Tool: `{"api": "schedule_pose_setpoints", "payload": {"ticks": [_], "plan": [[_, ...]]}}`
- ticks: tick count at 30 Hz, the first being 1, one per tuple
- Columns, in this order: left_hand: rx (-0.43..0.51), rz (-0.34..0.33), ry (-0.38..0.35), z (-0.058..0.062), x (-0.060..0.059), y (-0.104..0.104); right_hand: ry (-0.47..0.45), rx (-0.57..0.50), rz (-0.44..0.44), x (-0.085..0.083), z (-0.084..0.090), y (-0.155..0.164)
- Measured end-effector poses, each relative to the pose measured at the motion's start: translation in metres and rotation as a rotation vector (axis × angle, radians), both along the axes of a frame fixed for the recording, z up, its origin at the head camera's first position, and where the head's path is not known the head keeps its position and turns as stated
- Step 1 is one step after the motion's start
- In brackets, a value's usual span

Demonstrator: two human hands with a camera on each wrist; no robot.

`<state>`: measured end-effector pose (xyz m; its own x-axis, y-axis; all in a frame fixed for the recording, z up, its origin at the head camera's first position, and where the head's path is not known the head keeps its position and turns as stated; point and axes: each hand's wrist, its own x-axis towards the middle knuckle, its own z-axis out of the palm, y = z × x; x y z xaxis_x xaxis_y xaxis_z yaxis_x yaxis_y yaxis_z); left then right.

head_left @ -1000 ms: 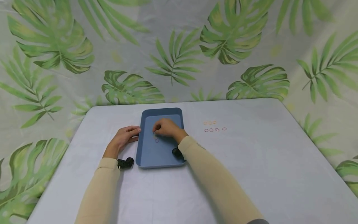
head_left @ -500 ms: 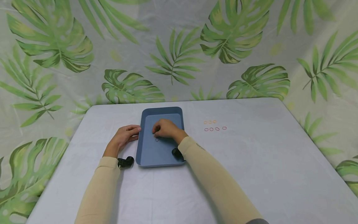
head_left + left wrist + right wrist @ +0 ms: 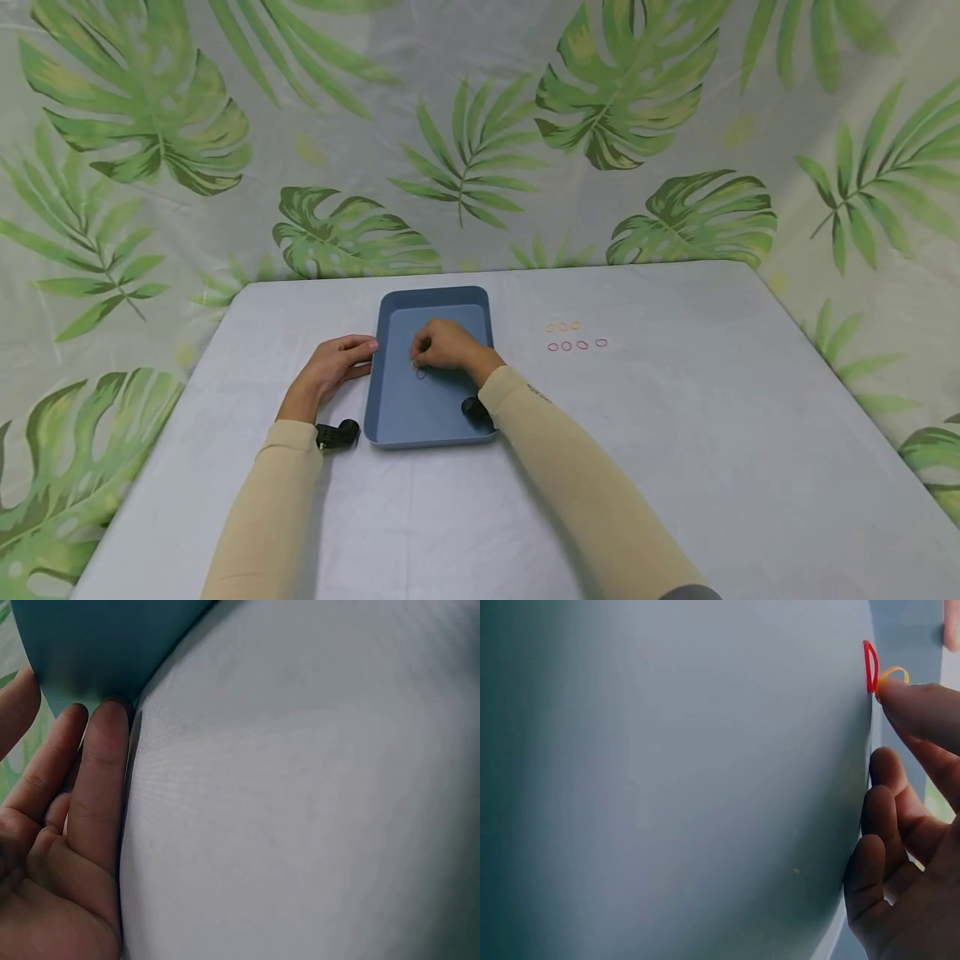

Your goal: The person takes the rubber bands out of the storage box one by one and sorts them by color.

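Observation:
My right hand (image 3: 446,344) is inside the blue tray (image 3: 427,421), thumb and forefinger pinching a small yellow rubber band (image 3: 897,673). Its other fingers are bent and low over the tray floor in the right wrist view. A red rubber band (image 3: 871,666) lies on the tray floor right beside the fingertips; in the head view this red band (image 3: 421,374) shows just below them. My left hand (image 3: 333,365) touches the tray's left wall from outside, its fingers extended. In the left wrist view those fingertips (image 3: 109,724) meet the blue wall.
On the white tabletop (image 3: 675,442), right of the tray, lie a row of orange rubber bands (image 3: 563,327) and, nearer, a row of several red rubber bands (image 3: 582,345). A leaf-print cloth (image 3: 480,142) hangs behind the table.
My right hand shifts very slightly over the same spot in the tray, by the red band. My left hand stays against the tray wall; the rows of bands are unchanged.

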<state>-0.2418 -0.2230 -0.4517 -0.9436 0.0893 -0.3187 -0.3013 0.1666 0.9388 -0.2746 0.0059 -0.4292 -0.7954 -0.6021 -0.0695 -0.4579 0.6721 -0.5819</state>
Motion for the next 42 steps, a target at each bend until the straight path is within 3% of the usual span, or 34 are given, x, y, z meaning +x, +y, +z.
{"api": "schedule_pose_setpoints", "payload": {"ticks": [15,23,31,42], "plan": [[-0.001,-0.012,-0.013,0.0,-0.001,-0.002,0.076,-0.072,0.159,0.014,0.04,0.009],[0.009,-0.013,-0.014,0.001,-0.001,-0.003,0.137,-0.108,0.059,0.017,0.057,0.051],[0.01,-0.01,-0.017,0.001,-0.001,-0.006,0.222,-0.247,0.059,0.019,0.068,0.091],[0.003,-0.014,-0.009,-0.001,-0.001,-0.005,0.249,-0.213,0.025,0.031,0.066,0.143]]}}
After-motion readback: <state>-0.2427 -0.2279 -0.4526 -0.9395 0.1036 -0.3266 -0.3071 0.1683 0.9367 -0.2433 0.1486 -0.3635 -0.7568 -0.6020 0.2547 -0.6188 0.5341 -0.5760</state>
